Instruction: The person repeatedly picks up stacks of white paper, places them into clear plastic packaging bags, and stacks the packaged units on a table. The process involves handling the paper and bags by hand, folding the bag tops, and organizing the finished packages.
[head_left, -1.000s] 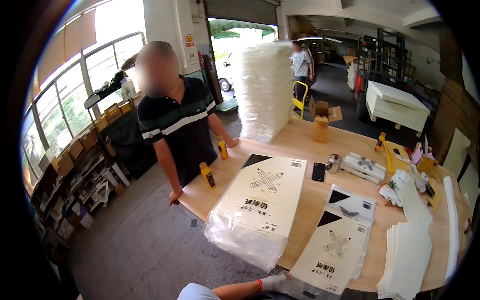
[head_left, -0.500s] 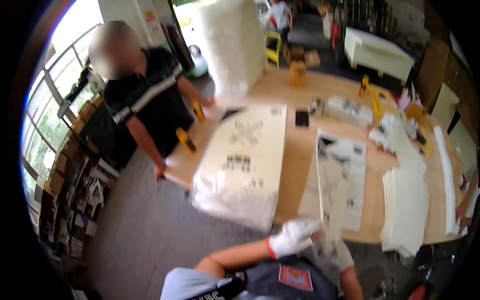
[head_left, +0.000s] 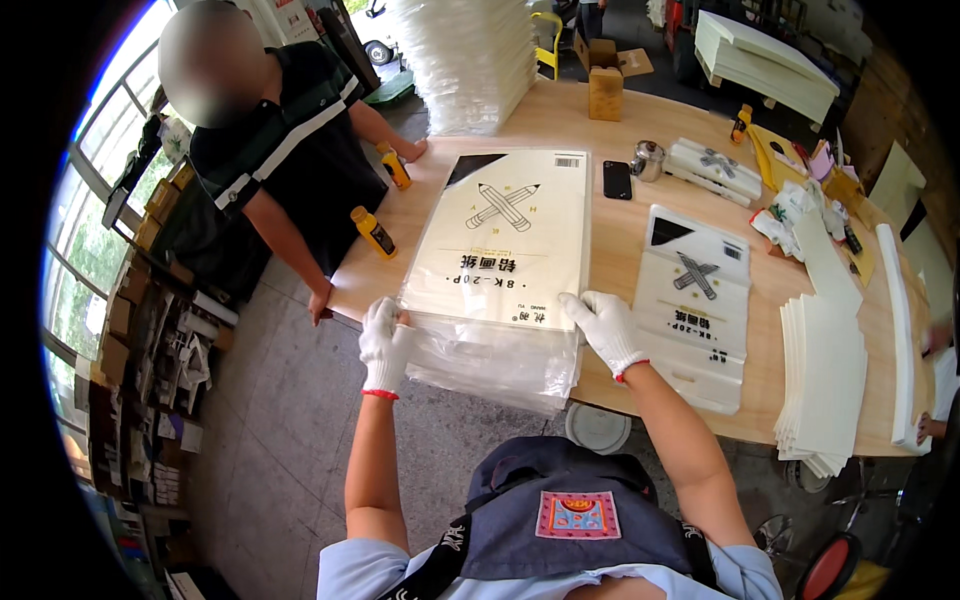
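A stack of flat paper packs [head_left: 440, 245] in clear plastic bags lies in front of me, its top one printed with crossed pencils. The loose bag ends [head_left: 480, 365] hang past the table's near edge. My left hand [head_left: 384, 345], in a white knit glove with a red cuff, is closed at the left edge of the top pack. At the opposite edge, my gloved right hand [head_left: 604, 328] grips the pack with its thumb on top; its other fingers are partly hidden. To the right lies a printed plastic bag [head_left: 690, 345] with the same pencil design.
White sheets [head_left: 822, 385] are fanned at the right of the wooden table [head_left: 690, 140]. A phone [head_left: 617, 180], a metal pot [head_left: 648, 160] and orange bottles [head_left: 374, 232] stand around the stack. A person [head_left: 285, 150] leans on the table at left. Tall wrapped stack [head_left: 460, 65] behind.
Both hands have moved from the near edge by the right-hand bag to the stack and are now apart, one at each side. The thin bag they handled is now out of them.
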